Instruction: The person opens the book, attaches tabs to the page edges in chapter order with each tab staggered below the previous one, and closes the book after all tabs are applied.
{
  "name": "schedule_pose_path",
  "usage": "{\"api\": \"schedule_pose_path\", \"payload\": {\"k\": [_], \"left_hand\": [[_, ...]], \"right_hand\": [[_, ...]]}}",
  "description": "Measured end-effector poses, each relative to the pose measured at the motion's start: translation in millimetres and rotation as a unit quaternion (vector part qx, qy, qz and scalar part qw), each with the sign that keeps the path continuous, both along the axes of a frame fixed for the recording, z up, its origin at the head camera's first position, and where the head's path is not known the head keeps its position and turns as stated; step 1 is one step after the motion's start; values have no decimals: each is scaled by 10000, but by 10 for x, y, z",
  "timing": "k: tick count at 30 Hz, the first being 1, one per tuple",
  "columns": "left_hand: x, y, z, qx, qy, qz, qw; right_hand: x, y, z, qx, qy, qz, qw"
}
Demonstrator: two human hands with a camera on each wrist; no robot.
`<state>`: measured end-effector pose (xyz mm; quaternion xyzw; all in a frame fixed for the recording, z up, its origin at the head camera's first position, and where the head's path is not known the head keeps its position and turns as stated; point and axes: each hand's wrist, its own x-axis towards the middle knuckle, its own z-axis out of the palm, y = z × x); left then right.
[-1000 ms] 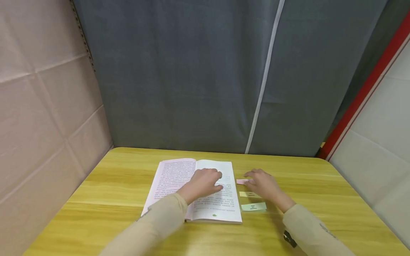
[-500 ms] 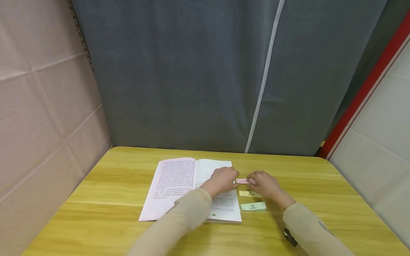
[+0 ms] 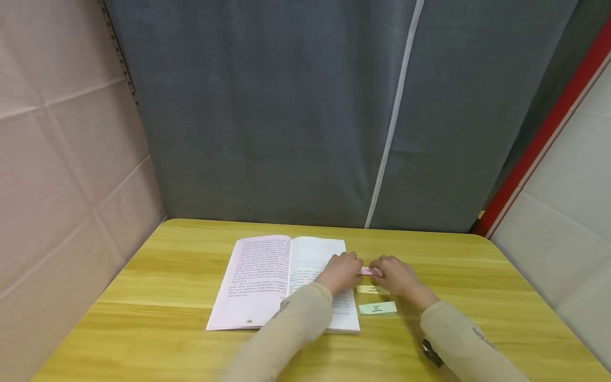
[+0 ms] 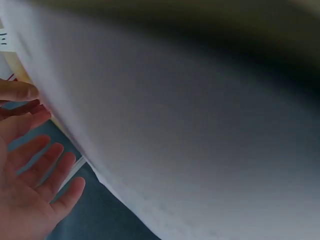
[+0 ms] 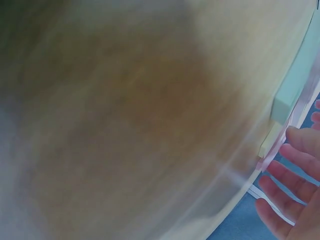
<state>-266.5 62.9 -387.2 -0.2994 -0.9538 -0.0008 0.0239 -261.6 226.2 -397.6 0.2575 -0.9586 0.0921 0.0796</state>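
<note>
My left hand [image 3: 341,273] reaches over the right page of an open book [image 3: 258,276], its fingertips at the left end of a pink sticky-note pad [image 3: 367,271]. In the left wrist view, thumb and forefinger come together there while the other fingers spread. My right hand [image 3: 393,276] holds the pad's right end, hiding part of it. Just below lies a yellow sticky-note pad [image 3: 372,289], then a thicker green pad [image 3: 378,308] nearer me. Both bear short dark print. The right wrist view shows the green pad [image 5: 295,85] beside my right fingers [image 5: 292,180].
The book and pads lie on a yellow wood-grain table [image 3: 143,297]. A grey curtain [image 3: 267,122] hangs behind its far edge, with pale panels [image 3: 62,185] along the left. A small dark object [image 3: 432,353] shows beneath the right sleeve.
My left hand has moved right across the book page to the pink pad's left end. My right hand stays at the pad, which has shifted slightly right.
</note>
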Motion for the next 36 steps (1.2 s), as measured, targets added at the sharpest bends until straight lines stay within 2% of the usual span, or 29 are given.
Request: {"api": "schedule_pose_path", "payload": {"k": [7, 20, 36], "left_hand": [[11, 68, -40, 24, -83, 189, 9998], [-10, 176, -147, -283, 329, 593, 9973], [-32, 210, -235, -415, 829, 600, 9939]], "right_hand": [[-23, -3, -24, 40, -81, -87, 9999], [-44, 13, -49, -33, -32, 39, 10000], [-55, -9, -71, 48, -129, -179, 9997]]}}
